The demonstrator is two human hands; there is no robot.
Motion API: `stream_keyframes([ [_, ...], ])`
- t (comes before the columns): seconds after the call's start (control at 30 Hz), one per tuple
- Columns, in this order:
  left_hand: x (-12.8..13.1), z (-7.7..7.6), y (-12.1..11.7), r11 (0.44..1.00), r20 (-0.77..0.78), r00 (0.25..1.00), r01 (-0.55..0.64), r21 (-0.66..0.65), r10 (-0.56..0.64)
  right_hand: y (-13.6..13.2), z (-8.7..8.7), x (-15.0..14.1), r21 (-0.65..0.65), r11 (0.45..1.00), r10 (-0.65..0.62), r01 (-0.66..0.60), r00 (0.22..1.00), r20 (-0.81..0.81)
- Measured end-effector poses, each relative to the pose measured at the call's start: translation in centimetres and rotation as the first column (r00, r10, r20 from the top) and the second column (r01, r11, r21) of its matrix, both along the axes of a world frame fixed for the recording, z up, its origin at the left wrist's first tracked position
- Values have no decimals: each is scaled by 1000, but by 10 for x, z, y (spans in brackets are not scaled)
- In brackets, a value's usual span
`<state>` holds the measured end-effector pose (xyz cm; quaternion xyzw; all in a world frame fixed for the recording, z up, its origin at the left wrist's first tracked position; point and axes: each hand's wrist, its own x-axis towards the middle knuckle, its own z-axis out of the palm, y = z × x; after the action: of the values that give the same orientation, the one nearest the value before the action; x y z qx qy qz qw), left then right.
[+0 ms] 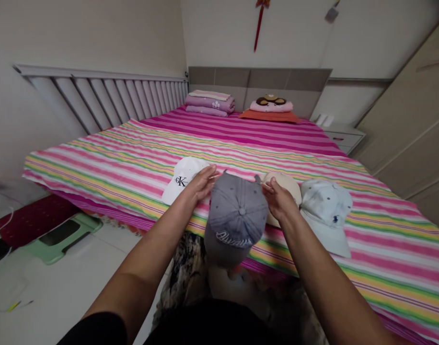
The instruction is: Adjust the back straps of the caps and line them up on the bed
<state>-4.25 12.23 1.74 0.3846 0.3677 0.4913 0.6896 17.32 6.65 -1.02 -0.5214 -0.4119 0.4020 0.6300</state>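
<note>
A grey baseball cap (237, 215) with white lettering hangs above the near edge of the striped bed (133, 148), brim toward me. My left hand (201, 184) pinches the cap's back rim on the left. My right hand (279, 199) pinches the back rim on the right. A white cap (181, 179) with black letters lies on the bed just behind my left hand. A beige cap (289, 184) lies partly hidden behind my right hand. To its right rests a pale blue cap (327, 211).
Folded purple bedding (209, 103) and an orange pillow with a pink toy cushion (271, 109) sit at the headboard. A white rail (108, 93) runs along the left wall. A green stool (61, 237) and red mat (32, 215) lie on the floor left. A nightstand (343, 136) stands right.
</note>
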Motion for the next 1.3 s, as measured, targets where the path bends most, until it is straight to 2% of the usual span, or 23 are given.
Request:
stream_keyframes([
  [0.07,-8,-17,2,982,-162,972,-156,104,171,0,-19,0,-47,994,-89,94,991,104],
  [0.13,-18,-43,-15,980,-273,944,-158,124,187,-19,-42,-3,-75,989,-111,129,973,203],
  [0.17,-24,-58,-29,978,-302,931,-177,111,203,-33,-53,-6,-90,988,-100,125,964,245],
  [0.23,-30,-88,-64,953,-383,877,-301,36,291,-61,-72,-12,-118,987,-69,109,950,306],
  [0.3,-31,-116,-98,934,-409,854,-358,-17,320,-83,-83,-19,-129,986,-51,102,935,352],
  [0.33,-28,-128,-112,915,-389,862,-391,-102,325,-88,-87,-23,-121,988,-47,100,924,379],
  [0.4,-20,-146,-132,914,-265,935,-305,-269,234,-91,-90,-29,-92,991,-52,99,907,417],
  [0.47,-12,-156,-141,916,-141,968,-243,-319,207,-85,-91,-32,-77,992,-59,100,906,420],
  [0.53,-9,-160,-144,926,-76,985,-174,-336,157,-78,-92,-32,-95,991,-56,99,924,379],
  [0.63,-16,-158,-150,933,80,997,22,-359,7,-72,-94,-26,-145,988,-17,57,965,263],
  [0.73,-27,-148,-155,946,280,955,176,-274,-97,-76,-96,-16,-178,984,27,-10,995,97],
  [0.8,-32,-135,-150,965,308,944,183,-185,-120,-81,-98,-9,-186,982,37,-36,999,0],
  [0.87,-35,-114,-133,983,276,954,148,-106,-114,-86,-102,-3,-200,979,28,-42,997,-76],
  [0.93,-39,-86,-106,993,233,967,111,-40,-99,-89,-105,2,-223,974,8,-38,991,-135],
  [1.03,-48,-27,-57,993,224,974,14,121,-41,-90,-111,6,-256,966,-12,-40,980,-199],
  [1.1,-59,16,-25,960,282,959,-74,270,-5,-89,-113,7,-266,963,-15,-48,973,-229],
  [1.17,-72,50,3,911,373,927,-185,369,37,-88,-115,8,-273,961,-24,-47,968,-249],
  [1.23,-85,66,25,899,426,898,-273,342,110,-87,-117,7,-280,959,-40,-36,964,-261],
  [1.3,-99,59,40,926,417,878,-333,177,236,-87,-118,7,-284,958,-53,-26,962,-267],
])
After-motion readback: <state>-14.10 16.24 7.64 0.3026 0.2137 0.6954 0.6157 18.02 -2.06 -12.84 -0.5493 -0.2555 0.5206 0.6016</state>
